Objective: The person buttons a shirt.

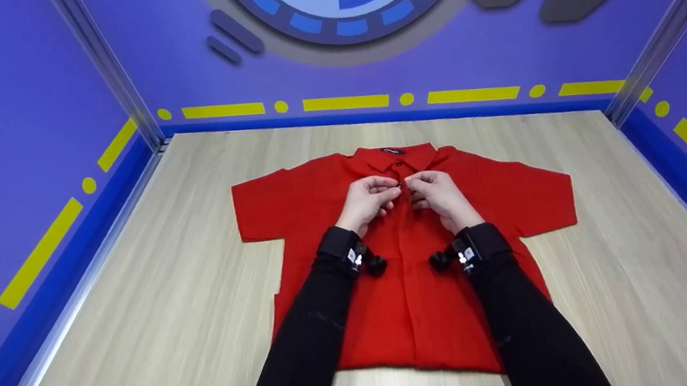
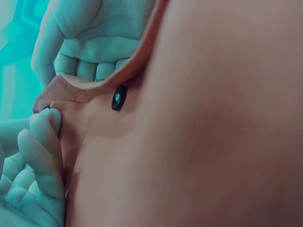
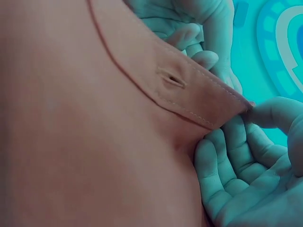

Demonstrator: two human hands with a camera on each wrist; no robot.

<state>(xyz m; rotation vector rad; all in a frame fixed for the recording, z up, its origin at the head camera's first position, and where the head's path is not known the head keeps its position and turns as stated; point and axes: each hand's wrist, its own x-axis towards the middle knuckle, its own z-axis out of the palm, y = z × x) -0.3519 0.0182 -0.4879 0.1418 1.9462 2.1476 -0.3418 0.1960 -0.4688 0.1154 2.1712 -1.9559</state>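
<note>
A red short-sleeved shirt [image 1: 447, 308] lies front up on the table, collar [image 1: 371, 158] at the far end. Just below the collar, my left hand [image 1: 370, 200] pinches the front edge beside a small dark button. Close on its right, my right hand [image 1: 440, 196] pinches the other front edge, the buttonhole placket, between thumb and fingers. That strip is lifted in the right wrist view, where an open buttonhole [image 3: 173, 80] shows. Another dark button [image 2: 119, 98] stands out on the cloth in the left wrist view. The fingertips of both hands are almost together.
The wooden table [image 1: 159, 284] extends around the shirt. Blue panels with yellow markings [image 1: 345, 103] enclose its back and sides, with metal posts [image 1: 115, 70] at the corners. A dark label [image 1: 392, 151] sits inside the collar. Both wrists wear black straps with small cameras [image 1: 376, 266].
</note>
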